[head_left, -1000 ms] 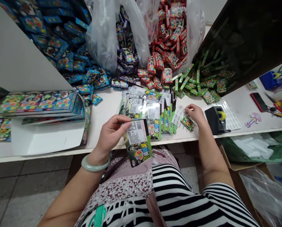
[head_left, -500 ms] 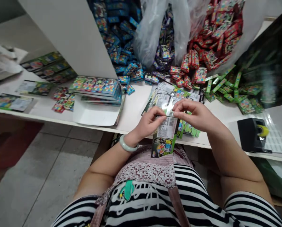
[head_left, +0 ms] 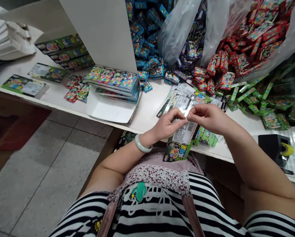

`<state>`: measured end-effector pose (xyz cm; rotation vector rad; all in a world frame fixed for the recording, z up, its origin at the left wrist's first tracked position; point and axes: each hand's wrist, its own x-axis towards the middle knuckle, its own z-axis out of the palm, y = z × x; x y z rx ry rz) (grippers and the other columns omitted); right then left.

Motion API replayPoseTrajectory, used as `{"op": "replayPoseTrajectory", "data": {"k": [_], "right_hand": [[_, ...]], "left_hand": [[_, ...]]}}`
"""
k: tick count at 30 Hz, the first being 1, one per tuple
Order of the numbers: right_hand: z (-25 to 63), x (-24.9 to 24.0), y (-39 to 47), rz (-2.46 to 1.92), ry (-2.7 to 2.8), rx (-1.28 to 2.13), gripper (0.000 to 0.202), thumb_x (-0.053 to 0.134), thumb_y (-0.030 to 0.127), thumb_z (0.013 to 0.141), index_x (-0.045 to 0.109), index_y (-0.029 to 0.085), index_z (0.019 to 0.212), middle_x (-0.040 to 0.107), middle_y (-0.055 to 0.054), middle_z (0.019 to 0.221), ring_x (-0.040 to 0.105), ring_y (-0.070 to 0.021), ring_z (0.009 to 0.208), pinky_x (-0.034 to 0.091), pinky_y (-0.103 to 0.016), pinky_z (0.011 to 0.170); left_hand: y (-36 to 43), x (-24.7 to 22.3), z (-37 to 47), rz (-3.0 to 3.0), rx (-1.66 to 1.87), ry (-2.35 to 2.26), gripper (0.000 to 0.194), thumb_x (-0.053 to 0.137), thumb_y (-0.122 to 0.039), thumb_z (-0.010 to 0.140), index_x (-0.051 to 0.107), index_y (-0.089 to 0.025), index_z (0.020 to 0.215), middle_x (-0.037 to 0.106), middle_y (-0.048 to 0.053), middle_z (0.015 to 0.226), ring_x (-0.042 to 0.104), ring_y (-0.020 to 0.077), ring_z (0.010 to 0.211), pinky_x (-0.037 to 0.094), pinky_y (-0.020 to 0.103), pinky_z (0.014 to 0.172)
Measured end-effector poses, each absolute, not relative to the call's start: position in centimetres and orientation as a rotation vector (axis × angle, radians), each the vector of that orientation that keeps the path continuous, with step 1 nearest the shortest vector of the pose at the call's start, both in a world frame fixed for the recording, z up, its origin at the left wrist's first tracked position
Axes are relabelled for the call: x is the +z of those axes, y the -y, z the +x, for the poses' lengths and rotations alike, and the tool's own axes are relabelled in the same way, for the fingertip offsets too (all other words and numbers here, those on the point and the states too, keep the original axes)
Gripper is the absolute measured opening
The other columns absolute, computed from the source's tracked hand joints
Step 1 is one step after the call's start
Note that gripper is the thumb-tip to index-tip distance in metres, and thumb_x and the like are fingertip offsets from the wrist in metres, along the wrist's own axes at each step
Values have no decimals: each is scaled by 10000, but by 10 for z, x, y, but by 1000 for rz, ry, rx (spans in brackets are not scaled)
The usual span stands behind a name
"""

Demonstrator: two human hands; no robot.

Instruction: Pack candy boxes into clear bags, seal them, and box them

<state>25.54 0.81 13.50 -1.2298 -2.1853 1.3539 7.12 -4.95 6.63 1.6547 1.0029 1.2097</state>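
Note:
My left hand [head_left: 169, 124], with a pale bangle [head_left: 142, 144] at its wrist, has thumb and index finger pinched together. My right hand [head_left: 208, 118] pinches right beside it, the fingertips of both nearly touching. What lies between the fingertips is too small to make out. Below them a black and green printed packet card [head_left: 178, 149] hangs over the table edge toward my apron. More such cards [head_left: 183, 102] lie fanned out just behind my hands.
Piles of small blue [head_left: 147, 42], purple [head_left: 193, 51], red [head_left: 241, 56] and green boxes [head_left: 254, 98] line the back. A white carton [head_left: 110, 112] holds stacked packs at left. A black tape dispenser [head_left: 272, 148] stands at right.
The view has turned, so the table's contents sit further right or higher. My two hands have come closer together at the fingertips, still above the card.

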Motion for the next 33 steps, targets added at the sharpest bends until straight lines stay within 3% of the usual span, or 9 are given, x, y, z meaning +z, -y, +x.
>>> {"op": "replayPoseTrajectory", "data": {"k": [6,12,15,19,23,27,30,33], "right_hand": [[259,116,-15,-1272,2051,1469,370,775,545,735,627,210,682,494,28,565,384,-107,544,285,-289,542],[253,98,-15,-1225,1475,2140,328,830,348,593,602,211,787,588,29,673,530,-129,626,439,-284,612],[247,97,-14,-1190,1284,2360,278,788,288,569,608,199,762,598,31,643,542,-124,588,450,-269,570],[260,93,-17,-1181,1290,2147,296,801,306,612,659,201,850,675,10,753,601,-123,666,482,-254,615],[291,74,-9,-1266,1410,1814,412,789,500,708,677,222,990,722,-37,914,664,-158,838,527,-296,744],[305,53,3,-1190,1394,1771,557,818,547,661,650,258,1107,707,-43,1031,663,-182,949,545,-323,793],[301,45,-2,-1240,1335,1604,439,814,505,656,658,236,967,680,2,847,618,-127,756,514,-267,682],[296,39,-15,-1288,1271,1619,387,792,496,650,624,218,861,638,33,703,519,-86,558,432,-231,528]], "left_hand": [[49,60,76,1630,1299,-1088,220,685,-275,855,494,-220,950,574,12,890,578,154,850,513,334,796],[55,60,71,1685,1215,-1000,305,689,-262,844,537,-210,1103,635,68,1091,626,182,1014,535,356,917],[59,66,67,1689,1133,-972,240,666,-285,880,603,-197,1095,674,68,1069,644,185,1011,534,365,921],[50,70,46,1501,1299,-1118,233,683,-356,871,632,-203,1038,684,51,1017,658,170,943,555,321,830],[25,53,8,1120,1666,-1354,254,642,-423,873,570,-240,1034,655,27,1005,666,166,929,555,316,827],[17,21,0,884,1604,-1342,302,658,-395,810,521,-231,1024,641,39,1005,675,167,911,563,330,822],[29,11,14,942,1493,-1385,374,673,-426,795,510,-218,1060,631,77,1058,675,201,978,571,379,864],[40,21,23,1452,1455,-1575,616,766,-447,767,473,-232,1265,548,137,1330,533,285,1312,469,467,1087]]}}
